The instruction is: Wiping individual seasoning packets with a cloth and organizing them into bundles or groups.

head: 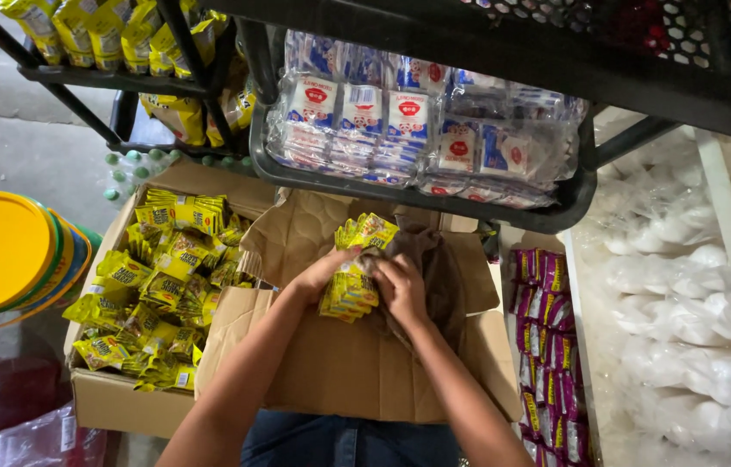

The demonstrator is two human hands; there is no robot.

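Head view: left hand point(324, 275) and right hand point(400, 290) both closed round a strip of yellow sachets point(355, 275), lifted above brown carton point(357, 363). Open box point(114, 402) left of carton approx. full of like sachets. Progress: part done, judged.

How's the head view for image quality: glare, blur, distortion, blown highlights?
Head view: the white bags at right are overexposed, detail washed out; the clear-wrapped packs in the black crate show glare; the frame bends toward the edges, wide-lens distortion; the left hand and right hand on the yellow sachets are fairly sharp; the lower-left corner is dim.
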